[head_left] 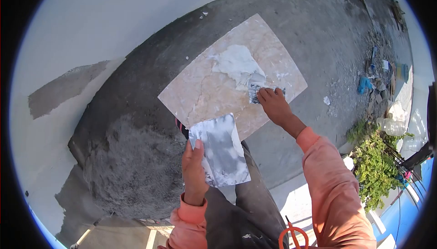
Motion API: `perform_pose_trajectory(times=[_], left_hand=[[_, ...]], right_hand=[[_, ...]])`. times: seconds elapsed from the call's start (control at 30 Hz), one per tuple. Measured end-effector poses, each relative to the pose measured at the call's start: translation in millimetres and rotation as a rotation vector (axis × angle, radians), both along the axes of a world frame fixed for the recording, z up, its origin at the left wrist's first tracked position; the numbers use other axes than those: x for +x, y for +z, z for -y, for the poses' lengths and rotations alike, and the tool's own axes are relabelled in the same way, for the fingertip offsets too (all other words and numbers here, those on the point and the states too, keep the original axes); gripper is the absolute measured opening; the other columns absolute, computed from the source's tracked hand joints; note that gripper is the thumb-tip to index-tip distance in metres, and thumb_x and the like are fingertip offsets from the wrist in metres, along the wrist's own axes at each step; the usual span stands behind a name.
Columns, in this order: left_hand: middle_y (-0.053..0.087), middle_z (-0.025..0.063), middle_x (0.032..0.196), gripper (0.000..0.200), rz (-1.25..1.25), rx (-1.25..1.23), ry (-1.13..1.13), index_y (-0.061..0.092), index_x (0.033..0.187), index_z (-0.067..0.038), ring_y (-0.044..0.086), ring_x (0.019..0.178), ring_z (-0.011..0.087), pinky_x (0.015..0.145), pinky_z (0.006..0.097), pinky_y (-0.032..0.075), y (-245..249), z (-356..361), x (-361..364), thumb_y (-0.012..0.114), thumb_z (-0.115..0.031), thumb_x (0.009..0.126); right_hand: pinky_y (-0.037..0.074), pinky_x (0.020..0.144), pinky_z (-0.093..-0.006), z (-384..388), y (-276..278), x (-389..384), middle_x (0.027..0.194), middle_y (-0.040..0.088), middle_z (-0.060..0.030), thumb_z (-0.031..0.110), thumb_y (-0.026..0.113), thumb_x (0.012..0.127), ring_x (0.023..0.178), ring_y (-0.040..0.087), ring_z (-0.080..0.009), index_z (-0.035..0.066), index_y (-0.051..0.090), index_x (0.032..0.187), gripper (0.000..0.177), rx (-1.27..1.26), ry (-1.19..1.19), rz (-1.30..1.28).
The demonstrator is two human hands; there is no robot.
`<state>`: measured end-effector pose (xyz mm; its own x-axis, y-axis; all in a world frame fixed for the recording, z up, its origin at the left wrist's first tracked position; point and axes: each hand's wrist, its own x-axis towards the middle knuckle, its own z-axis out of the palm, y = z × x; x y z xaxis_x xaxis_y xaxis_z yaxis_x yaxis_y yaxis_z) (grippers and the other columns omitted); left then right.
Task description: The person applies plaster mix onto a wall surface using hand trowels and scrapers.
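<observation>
My left hand (195,171) grips the edge of a flat metal plate (221,151) smeared with white plaster, thumb on top. The plate is held tilted in front of my legs, over the near corner of a square marbled tile (186,96). My right hand (276,105) is closed over a wide metal scraper (254,95) spotted with white. The scraper lies low over the tile, right at the edge of a heap of wet white plaster (236,62). Thin white smears mark the tile around the heap.
Rough grey concrete floor (318,30) surrounds the tile. A white wall (91,26) with a bare grey patch (68,87) runs along the left. Rubble with a blue scrap (364,85), a leafy plant (375,171) and clear plastic bottles (391,126) lie at the right.
</observation>
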<state>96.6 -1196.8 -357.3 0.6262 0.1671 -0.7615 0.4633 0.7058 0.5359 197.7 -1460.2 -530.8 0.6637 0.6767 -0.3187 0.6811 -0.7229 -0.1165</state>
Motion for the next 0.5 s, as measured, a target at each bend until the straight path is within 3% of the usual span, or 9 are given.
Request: perform_pose_trajectory(times=[0.07,0.17,0.3,0.4,0.5], left_hand=[[0.063,0.006,0.118,0.034,-0.013,0.006,-0.015,0.05,0.131,0.0,0.06,0.104,0.0119,0.091,0.0282,0.048,2.4,-1.0,1.8,0.05,-0.018,0.101],[0.064,0.0053,0.116,0.033,0.037,-0.008,-0.001,0.052,0.128,0.0,0.061,0.101,0.011,0.089,0.0272,0.048,0.0,6.0,0.8,0.05,-0.018,0.101],[0.064,0.0048,0.114,0.031,0.004,0.04,0.004,0.053,0.126,0.0,0.061,0.099,0.0105,0.089,0.0266,0.048,6.8,11.8,1.1,0.05,-0.018,0.102],[0.064,0.0044,0.114,0.031,0.024,-0.026,0.022,0.054,0.126,0.0,0.06,0.1,0.0103,0.089,0.0268,0.048,4.4,10.7,-0.1,0.049,-0.018,0.102],[0.063,0.0043,0.114,0.032,0.031,-0.008,0.018,0.053,0.127,0.001,0.06,0.1,0.0104,0.089,0.0271,0.047,-2.4,12.5,-5.0,0.049,-0.018,0.102]], right_hand=[[0.036,0.099,-0.0448,1.5,31.6,14.0,0.13,0.052,-0.0128,0.008,0.055,0.083,0.12,0.048,-0.0267,-0.001,0.053,0.126,0.044,0.033,0.008,-0.061],[0.036,0.099,-0.0453,11.1,21.1,28.8,0.13,0.051,-0.0124,0.008,0.055,0.083,0.121,0.047,-0.0267,-0.001,0.053,0.127,0.045,0.036,-0.041,0.1],[0.036,0.099,-0.0449,30.1,-5.3,12.6,0.13,0.051,-0.0121,0.006,0.054,0.083,0.121,0.048,-0.0269,-0.001,0.052,0.128,0.045,0.019,0.135,-0.09],[0.038,0.094,-0.0419,25.5,26.1,29.4,0.125,0.054,-0.0104,0.01,0.053,0.086,0.113,0.051,-0.023,0.002,0.056,0.123,0.039,0.082,0.179,-0.015],[0.038,0.094,-0.0417,29.6,10.1,47.4,0.124,0.055,-0.0092,0.01,0.054,0.085,0.113,0.051,-0.0226,0.002,0.057,0.122,0.037,0.064,0.082,0.098]])
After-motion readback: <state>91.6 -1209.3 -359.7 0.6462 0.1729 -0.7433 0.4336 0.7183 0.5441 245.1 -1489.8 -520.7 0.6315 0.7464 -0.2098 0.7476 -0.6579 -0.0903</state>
